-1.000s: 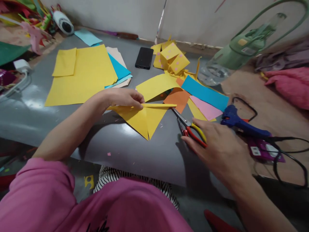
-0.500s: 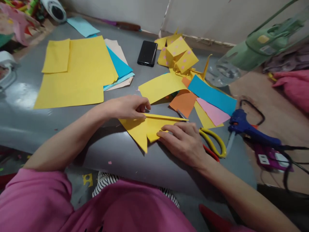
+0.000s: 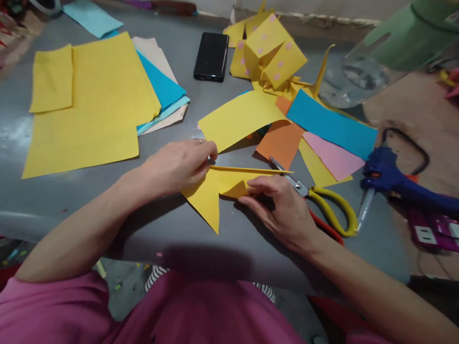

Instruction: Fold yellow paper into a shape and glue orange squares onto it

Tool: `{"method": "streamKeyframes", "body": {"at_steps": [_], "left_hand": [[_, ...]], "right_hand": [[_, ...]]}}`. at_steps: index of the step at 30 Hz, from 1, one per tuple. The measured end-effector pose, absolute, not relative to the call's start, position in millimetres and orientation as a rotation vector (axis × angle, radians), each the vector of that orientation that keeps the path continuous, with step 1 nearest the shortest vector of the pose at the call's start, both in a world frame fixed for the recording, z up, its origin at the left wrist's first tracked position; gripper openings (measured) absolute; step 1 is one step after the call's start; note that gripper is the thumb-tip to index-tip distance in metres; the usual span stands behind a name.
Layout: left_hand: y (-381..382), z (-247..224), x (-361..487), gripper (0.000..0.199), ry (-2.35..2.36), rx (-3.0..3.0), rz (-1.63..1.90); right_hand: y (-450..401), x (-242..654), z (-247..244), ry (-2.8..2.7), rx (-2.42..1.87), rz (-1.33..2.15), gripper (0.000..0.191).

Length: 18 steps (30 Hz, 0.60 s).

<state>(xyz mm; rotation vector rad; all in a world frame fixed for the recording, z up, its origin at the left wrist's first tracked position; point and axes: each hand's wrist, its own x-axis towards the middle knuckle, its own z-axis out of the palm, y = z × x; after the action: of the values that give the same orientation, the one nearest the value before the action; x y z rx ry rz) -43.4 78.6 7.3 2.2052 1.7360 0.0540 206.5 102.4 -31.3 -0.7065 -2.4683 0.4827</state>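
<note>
A folded yellow paper (image 3: 210,196) lies on the grey table near its front edge, one pointed corner toward me and a narrow folded strip along its far side. My left hand (image 3: 179,165) is closed on the paper's left end, its fingers curled and partly hidden. At the right part, my right hand (image 3: 281,205) pinches the near edge between thumb and fingers, where a small flap is turned up. Just beyond my right hand lie scissors (image 3: 333,210) with yellow and red handles, partly covered by that hand.
Large yellow sheets (image 3: 96,95) lie at left over blue ones. Farther back are a black phone-like slab (image 3: 211,56) and yellow folded shapes (image 3: 268,52). Coloured paper pieces (image 3: 330,124), a blue glue gun (image 3: 383,172) and a bottle (image 3: 358,71) stand or lie at right.
The view has moved closer to the table. My right hand's fingers have drawn into a tighter pinch, and the flap by them now shows turned up. My left hand stays at the paper's left end.
</note>
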Motion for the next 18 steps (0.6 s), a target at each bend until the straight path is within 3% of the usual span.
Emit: {"method": "streamKeyframes", "body": {"at_steps": [2, 7, 11, 18], "left_hand": [[79.1, 6.7, -43.0, 0.024, 1.722, 2.214, 0.051], [80.0, 4.2, -42.1, 0.022, 1.716, 2.227, 0.052], [80.2, 4.8, -41.2, 0.023, 1.722, 2.222, 0.041], [80.6, 2.8, -41.5, 0.023, 1.727, 2.247, 0.064]], "right_hand": [[103.6, 206.0, -28.7, -2.542, -0.699, 0.479, 0.007], [104.2, 204.6, -27.1, -2.462, -0.789, 0.529, 0.021], [106.0, 201.9, -27.1, -2.557, -0.705, 0.465, 0.007], [110.4, 199.7, -28.6, -2.628, -0.584, 0.519, 0.013]]}}
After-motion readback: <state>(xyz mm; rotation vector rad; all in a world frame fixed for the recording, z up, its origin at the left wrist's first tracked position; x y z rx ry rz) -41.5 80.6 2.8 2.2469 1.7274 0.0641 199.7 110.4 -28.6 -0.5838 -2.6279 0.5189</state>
